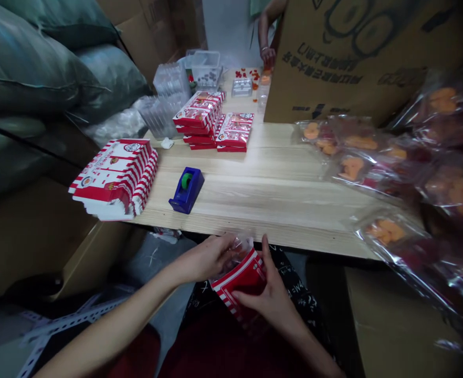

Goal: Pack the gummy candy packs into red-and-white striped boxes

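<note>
Above my lap, just off the table's front edge, my right hand [273, 295] grips a red box with white stripes [244, 283], thumb on its face and index finger stretched along its side. My left hand [214, 256] is closed on a clear plastic pack [242, 247] at the box's upper end. Part of the pack appears to sit inside the box; its contents are hard to make out. Beyond my hands, a blue tape dispenser [187, 191] with a green core stands on the table [263, 205].
Flat striped cartons [111, 170] are stacked at left. Filled red boxes [202, 113] lie farther back beside clear plastic trays [170, 86]. Clear packs with orange pieces [351, 167] crowd the right. A large cardboard box [334, 68] partly hides another person's hand [268, 56].
</note>
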Demonstrator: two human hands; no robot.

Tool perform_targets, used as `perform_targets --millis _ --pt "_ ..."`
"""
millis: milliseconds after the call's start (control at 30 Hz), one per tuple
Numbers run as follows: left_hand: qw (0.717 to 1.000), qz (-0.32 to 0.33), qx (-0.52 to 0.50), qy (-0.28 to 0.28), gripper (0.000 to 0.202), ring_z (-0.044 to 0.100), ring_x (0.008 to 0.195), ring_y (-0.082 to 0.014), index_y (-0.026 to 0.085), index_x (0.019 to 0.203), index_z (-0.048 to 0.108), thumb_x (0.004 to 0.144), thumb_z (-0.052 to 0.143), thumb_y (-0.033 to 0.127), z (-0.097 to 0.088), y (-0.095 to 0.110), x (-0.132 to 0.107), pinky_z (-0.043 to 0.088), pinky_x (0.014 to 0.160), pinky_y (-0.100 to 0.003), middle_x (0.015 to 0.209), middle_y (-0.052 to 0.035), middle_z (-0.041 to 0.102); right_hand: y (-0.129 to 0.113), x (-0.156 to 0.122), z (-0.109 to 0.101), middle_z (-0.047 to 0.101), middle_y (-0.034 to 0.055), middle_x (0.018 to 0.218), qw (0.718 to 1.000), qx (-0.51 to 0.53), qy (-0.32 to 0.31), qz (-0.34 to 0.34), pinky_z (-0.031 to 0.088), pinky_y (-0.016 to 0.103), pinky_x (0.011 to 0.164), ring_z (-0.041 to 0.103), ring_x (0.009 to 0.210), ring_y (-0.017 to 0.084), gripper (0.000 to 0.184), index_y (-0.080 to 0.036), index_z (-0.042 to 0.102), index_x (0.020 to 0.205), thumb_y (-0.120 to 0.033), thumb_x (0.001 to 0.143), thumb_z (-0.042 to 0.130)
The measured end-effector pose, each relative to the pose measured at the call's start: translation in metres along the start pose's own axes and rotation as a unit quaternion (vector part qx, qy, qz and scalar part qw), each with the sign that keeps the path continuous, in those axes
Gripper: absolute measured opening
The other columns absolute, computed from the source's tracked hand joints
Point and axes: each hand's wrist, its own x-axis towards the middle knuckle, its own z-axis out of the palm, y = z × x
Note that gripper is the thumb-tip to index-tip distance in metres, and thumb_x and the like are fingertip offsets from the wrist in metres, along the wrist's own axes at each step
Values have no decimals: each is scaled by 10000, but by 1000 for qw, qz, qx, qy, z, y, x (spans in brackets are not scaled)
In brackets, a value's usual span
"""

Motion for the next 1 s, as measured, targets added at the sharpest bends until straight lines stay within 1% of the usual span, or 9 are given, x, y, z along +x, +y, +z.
perform_targets --millis 133,200,267,400,533,667,767,833,1000 --pt "997 -8 -59 -48 167 621 725 -152 150 1029 634 996 500 243 -10 1 13 487 657 -264 900 -63 691 3 10 -26 660 76 1331 989 134 -40 39 538 588 1017 693 1121 316 1201 -389 57 1653 -345 755 854" --pt "996 4 -79 -43 204 627 737 -154 151 1088 650 1000 510 271 -17 4 17 504 666 -268 928 -68 699 9 14 -38 710 67 1249 983 162 -68 45 554 591 994 719 1073 305 1111 -386 124 1649 -347 792 830" --pt "996 23 -81 -17 236 638 753 -162 165 1136 670 999 513 276 -19 7 19 515 683 -279 973 -80 716 14 15 -45 695 85 1321 985 150 -86 30 524 631 1027 688 1175 333 1089 -387 150 1645 -351 796 831" --pt "997 74 -22 8 207 653 817 -196 192 1036 731 957 540 209 -2 8 25 514 746 -304 948 -87 734 19 9 -42 391 128 1654 994 79 -73 -8 347 677 1179 414 1488 380 1173 -362 153 1649 -321 732 884" --pt "991 92 -44 -83 236 681 859 -201 208 1024 752 964 523 202 21 -2 33 541 808 -324 977 -85 758 17 2 -33 446 92 1627 992 113 -55 -10 456 642 1122 522 1419 340 1047 -412 229 1623 -292 790 851" --pt "990 22 -80 -112 261 726 972 -244 270 1159 753 949 607 319 10 -2 39 582 874 -364 1122 -82 777 18 7 -38 557 39 1546 990 138 -8 -33 451 610 1142 553 1392 318 892 -419 419 1548 -319 786 870" --pt "997 3 -64 -43 372 693 1143 -292 319 1269 713 915 665 424 -10 -1 41 564 966 -383 1272 -69 740 22 13 -48 579 34 1524 985 166 30 -24 461 569 1147 569 1373 312 850 -381 470 1523 -344 777 876" --pt "1000 2 -24 18 330 702 1126 -303 313 1191 754 898 683 448 -14 -2 39 554 978 -389 1233 -59 761 23 13 -51 622 34 1475 978 203 43 -18 485 547 1127 607 1327 296 806 -362 501 1498 -339 780 867" --pt "1000 -6 19 25 208 748 950 -280 287 1003 826 934 637 339 19 -1 35 556 894 -391 1030 -52 819 25 -1 -45 648 42 1442 955 293 38 31 505 529 1107 639 1283 270 724 -338 539 1449 -339 786 830"
